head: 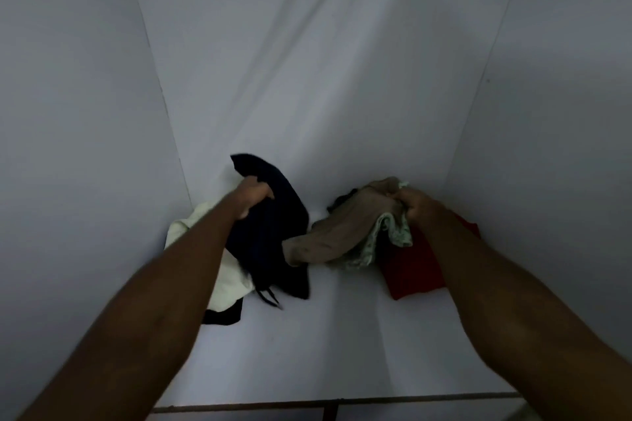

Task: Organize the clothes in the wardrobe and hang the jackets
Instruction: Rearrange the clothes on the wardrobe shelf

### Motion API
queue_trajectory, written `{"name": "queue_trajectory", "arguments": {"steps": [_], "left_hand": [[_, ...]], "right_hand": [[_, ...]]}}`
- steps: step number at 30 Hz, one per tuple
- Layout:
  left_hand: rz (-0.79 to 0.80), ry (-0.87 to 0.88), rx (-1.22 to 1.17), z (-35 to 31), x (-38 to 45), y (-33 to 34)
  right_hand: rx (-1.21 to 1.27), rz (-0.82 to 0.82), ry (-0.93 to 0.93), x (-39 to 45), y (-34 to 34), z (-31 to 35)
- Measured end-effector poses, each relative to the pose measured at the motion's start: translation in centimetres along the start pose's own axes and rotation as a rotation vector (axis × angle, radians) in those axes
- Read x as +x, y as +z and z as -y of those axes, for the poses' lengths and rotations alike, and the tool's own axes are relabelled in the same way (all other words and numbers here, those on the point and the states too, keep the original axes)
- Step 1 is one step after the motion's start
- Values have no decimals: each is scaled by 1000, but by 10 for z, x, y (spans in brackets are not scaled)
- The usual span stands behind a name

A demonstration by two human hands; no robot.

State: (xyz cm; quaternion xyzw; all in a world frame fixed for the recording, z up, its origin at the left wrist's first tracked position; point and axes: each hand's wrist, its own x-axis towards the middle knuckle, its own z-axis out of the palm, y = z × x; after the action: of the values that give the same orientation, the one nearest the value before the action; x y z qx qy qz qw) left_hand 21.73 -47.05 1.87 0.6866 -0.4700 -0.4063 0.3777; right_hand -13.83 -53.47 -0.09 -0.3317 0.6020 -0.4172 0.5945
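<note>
Head cam's pretty dim, but left hand [253,196] grips a navy garment [270,232] far-left on the wardrobe shelf [342,335], while right hand [415,207] clutches beige clothes [345,232] beside a red one [413,267].

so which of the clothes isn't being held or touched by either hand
The red garment, lying flat on the shelf under the right forearm. The left hand grips the navy one; the right hand grips the tan one.
</note>
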Motion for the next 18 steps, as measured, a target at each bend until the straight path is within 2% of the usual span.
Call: {"name": "queue_trajectory", "arguments": {"steps": [5, 9, 13, 16, 18], "left_hand": [[-69, 50, -6, -30, 8, -46], [-98, 44, -93, -33, 5, -56], [-89, 52, -162, -26, -4, -57], [-68, 70, -184, -25, -9, -60], [-42, 91, -198, -30, -13, -60]], "right_hand": [[-257, -53, -164, -21, 20, 57], [-432, 52, -184, -41, 72, 61], [-373, 267, -22, -76, 122, -10], [-595, 359, 54, -69, 136, -72], [-592, 366, 128, -65, 138, -91]]}}
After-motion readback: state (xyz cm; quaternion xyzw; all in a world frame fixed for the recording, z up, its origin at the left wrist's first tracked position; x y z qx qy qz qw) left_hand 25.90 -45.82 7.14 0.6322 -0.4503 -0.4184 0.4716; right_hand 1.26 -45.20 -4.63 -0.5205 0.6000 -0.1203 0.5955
